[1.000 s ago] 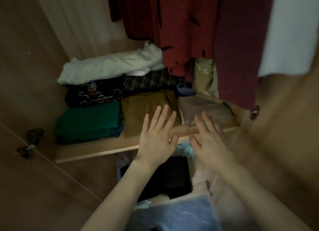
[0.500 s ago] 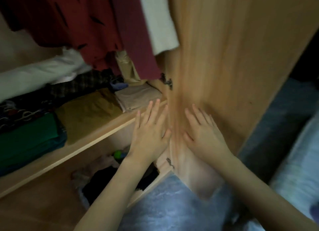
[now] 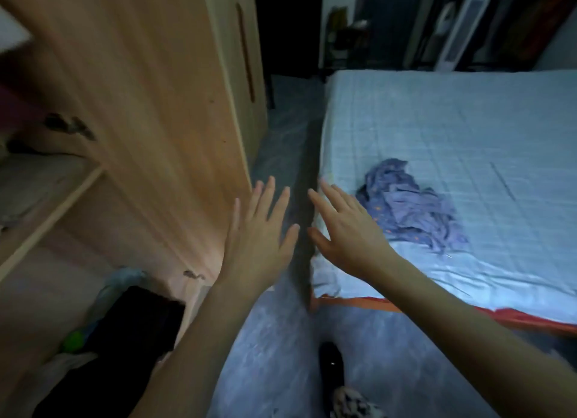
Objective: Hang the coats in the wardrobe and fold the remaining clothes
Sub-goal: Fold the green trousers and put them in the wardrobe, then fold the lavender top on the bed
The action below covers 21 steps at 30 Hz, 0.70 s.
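A crumpled blue-purple garment (image 3: 409,205) with small orange specks lies on the light blue bed (image 3: 468,130), near its left edge. My right hand (image 3: 346,230) hovers just left of that garment with fingers spread, holding nothing. My left hand (image 3: 260,230) is beside it over the floor gap, fingers straight and empty, close to the edge of the open wooden wardrobe door (image 3: 150,105). The wardrobe shelf (image 3: 46,205) shows at the far left; the hanging coats are out of view.
Dark clothes (image 3: 137,320) and a green item (image 3: 73,342) lie at the wardrobe bottom. A narrow grey floor strip (image 3: 281,142) runs between wardrobe and bed. A dark slipper (image 3: 332,364) is on the floor below. Furniture stands in the dark beyond the bed.
The view has swung right from the wardrobe shelf of folded clothes to the bed. Both hands moved with it, still empty and spread, and the garment on the bed came into sight.
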Tool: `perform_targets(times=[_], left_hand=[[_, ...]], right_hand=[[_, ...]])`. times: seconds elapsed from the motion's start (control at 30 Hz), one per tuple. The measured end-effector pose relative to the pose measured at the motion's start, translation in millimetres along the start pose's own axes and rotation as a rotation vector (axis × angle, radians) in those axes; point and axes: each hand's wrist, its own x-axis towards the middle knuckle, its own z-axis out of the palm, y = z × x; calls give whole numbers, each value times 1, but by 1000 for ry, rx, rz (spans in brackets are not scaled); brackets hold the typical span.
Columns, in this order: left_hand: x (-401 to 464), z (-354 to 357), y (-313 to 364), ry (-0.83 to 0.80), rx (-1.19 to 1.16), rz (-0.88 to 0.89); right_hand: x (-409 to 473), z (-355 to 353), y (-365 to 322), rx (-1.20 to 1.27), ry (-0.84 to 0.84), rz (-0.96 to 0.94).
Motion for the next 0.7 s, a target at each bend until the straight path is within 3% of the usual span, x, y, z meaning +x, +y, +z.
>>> perform_targets(times=[0.4, 0.7], left_hand=[[62, 43, 192, -122, -104, 366], [138, 99, 327, -201, -152, 436]], right_hand=[[-108, -74, 182, -13, 153, 394], [-151, -142, 345, -138, 146, 451]])
